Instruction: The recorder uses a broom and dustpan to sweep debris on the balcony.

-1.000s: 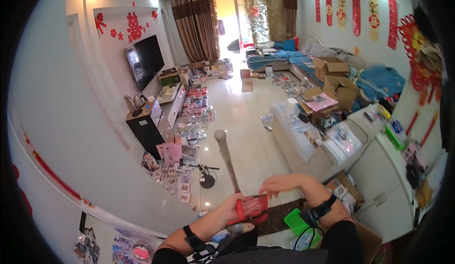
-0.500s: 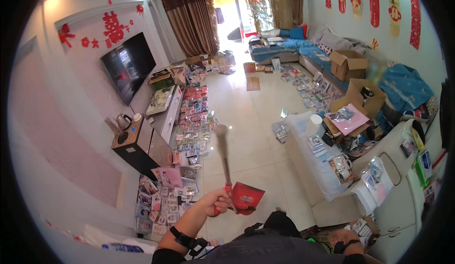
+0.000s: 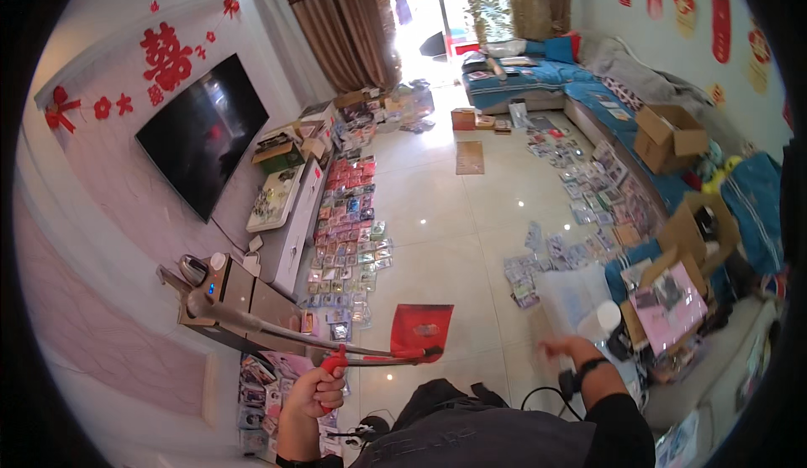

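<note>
My left hand (image 3: pixel 318 392) is closed round the red grip of a long-handled dustpan, its fist below the poles. The dustpan's flat red pan (image 3: pixel 422 327) lies to the right of the fist, above the tiled floor. Two long, thin poles (image 3: pixel 277 330) run leftward from it, and a rounded end reaches in front of the speaker-like cabinet. Dark bristles seem to show at the pan's lower edge. My right hand (image 3: pixel 561 350) is raised near the padded seat at the right, somewhat blurred, its fingers apart and nothing visible in them.
Rows of small packets (image 3: pixel 343 232) cover the floor beside the low TV cabinet (image 3: pixel 294 241). More packets (image 3: pixel 580 182) lie before the sofa (image 3: pixel 513 89). Cardboard boxes (image 3: pixel 668 136) and a white cylinder (image 3: pixel 598 323) stand at the right. A brown mat (image 3: pixel 470 158) lies farther off.
The dustpan's poles have swung from upright to nearly level, pointing left. My left hand has moved left and a little down. My right hand has come up from the lower right. The view has shifted.
</note>
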A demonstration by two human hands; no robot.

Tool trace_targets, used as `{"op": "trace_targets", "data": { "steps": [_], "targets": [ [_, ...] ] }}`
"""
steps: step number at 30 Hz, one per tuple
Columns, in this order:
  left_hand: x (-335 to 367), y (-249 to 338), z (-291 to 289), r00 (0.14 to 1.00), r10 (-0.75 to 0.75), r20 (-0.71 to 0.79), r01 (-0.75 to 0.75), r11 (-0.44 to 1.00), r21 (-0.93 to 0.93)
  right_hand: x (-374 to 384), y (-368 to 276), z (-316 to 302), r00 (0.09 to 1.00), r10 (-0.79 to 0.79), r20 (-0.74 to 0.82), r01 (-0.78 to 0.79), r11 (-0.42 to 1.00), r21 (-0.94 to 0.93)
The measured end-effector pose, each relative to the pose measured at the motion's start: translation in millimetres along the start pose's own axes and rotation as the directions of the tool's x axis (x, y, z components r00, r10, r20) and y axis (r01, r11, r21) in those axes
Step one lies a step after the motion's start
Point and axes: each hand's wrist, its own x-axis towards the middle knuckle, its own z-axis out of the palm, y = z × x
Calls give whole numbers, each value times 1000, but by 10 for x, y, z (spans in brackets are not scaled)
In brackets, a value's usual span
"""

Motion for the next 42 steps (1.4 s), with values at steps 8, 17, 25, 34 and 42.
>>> {"op": "trace_targets", "data": {
  "steps": [8,17,25,34,42],
  "targets": [
    [1358,1630,-9,975,219,-35,-220,973,-64,1262,-3896,-1191,581,-754,-307,449,611,-652],
    [3134,3969,225,986,144,-88,-157,971,-178,1530,-2105,-2498,752,-186,-633,-351,700,-622],
    [4749,5850,709,952,196,-234,-227,967,-113,2447,-2455,-2852,745,412,-525,-663,550,-509],
    [5996,7621,1302,900,338,-273,-379,919,-111,4668,-8529,-5533,423,-573,-703,151,809,-568],
    [7844,9635,1355,968,233,-88,-245,956,-162,5809,-10500,-6414,547,-565,-618,452,820,-351]
  ]
}}
